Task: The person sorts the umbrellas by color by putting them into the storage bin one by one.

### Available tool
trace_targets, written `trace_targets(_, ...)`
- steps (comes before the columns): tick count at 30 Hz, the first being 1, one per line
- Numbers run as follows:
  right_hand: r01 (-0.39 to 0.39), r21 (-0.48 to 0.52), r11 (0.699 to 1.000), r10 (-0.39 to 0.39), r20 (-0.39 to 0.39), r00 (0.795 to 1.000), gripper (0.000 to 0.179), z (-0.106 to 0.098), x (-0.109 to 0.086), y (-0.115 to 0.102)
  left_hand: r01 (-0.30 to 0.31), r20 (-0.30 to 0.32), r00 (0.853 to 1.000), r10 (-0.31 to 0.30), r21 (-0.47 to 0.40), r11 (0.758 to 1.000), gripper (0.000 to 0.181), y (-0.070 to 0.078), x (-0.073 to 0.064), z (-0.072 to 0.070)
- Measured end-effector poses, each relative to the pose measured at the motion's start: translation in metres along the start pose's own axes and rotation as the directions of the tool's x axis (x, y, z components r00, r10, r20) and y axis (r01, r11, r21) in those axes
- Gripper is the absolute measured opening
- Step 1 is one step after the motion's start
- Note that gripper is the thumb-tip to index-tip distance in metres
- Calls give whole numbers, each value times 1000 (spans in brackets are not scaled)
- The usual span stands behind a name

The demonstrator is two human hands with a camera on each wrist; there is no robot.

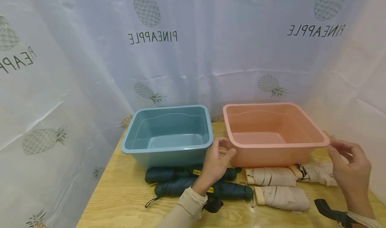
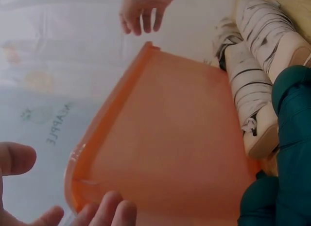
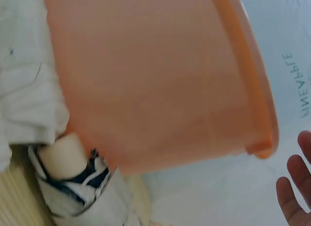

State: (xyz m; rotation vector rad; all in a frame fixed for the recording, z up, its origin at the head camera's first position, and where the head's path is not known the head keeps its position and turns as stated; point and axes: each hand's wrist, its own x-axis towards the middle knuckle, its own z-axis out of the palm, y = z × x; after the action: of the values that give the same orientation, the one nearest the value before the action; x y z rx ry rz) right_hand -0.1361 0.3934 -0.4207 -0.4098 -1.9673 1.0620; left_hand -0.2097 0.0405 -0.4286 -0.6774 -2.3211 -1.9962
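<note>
An orange plastic basin (image 1: 271, 156) stands at the back right of the wooden table, with nothing in it. My left hand (image 1: 215, 159) is at its front left corner, in the gap beside the blue basin (image 1: 178, 158); its fingers (image 2: 109, 206) are spread and loosely bent. By the opposite front corner is my right hand (image 1: 351, 164), its fingers (image 3: 294, 170) relaxed and apart from the rim in the right wrist view. Neither hand grips anything. Below the left forearm lie two dark green folded umbrellas (image 1: 172, 187), partly covered by it.
Several beige folded umbrellas (image 1: 284, 197) lie in front of the orange basin, one (image 1: 321, 173) reaching toward the right hand. Black curved pieces (image 1: 324, 208) show at both wrists. A white curtain (image 1: 229, 53) printed with pineapples hangs behind and beside the table (image 1: 111, 194).
</note>
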Motion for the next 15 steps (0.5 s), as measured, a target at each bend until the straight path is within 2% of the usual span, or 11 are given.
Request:
trace_targets(3,-130,-84,988,135,56,989,21,-6,3,10,-11,-17,1000,12,22,1000,42,-4,4,4)
trace_targets(5,-167,-149,975,185,119,975,21,-11,6,20,-12,-13,1000,12,11,1000,47,-7,7,7)
trace_targets(7,-138,-230,963,185,194,964,22,-15,9,31,-8,-17,1000,8,-6,1000,51,-9,11,10)
trace_targets(10,-54,-332,942,161,304,939,41,-20,16,45,7,-25,1000,-8,-49,999,56,-12,15,13)
trace_targets(12,-22,-383,923,174,367,914,53,-22,22,53,4,-43,999,-7,-67,998,58,-14,18,14)
trace_targets(15,-28,-453,891,246,431,868,64,-25,30,67,-16,-53,999,10,-117,993,59,-16,22,16)
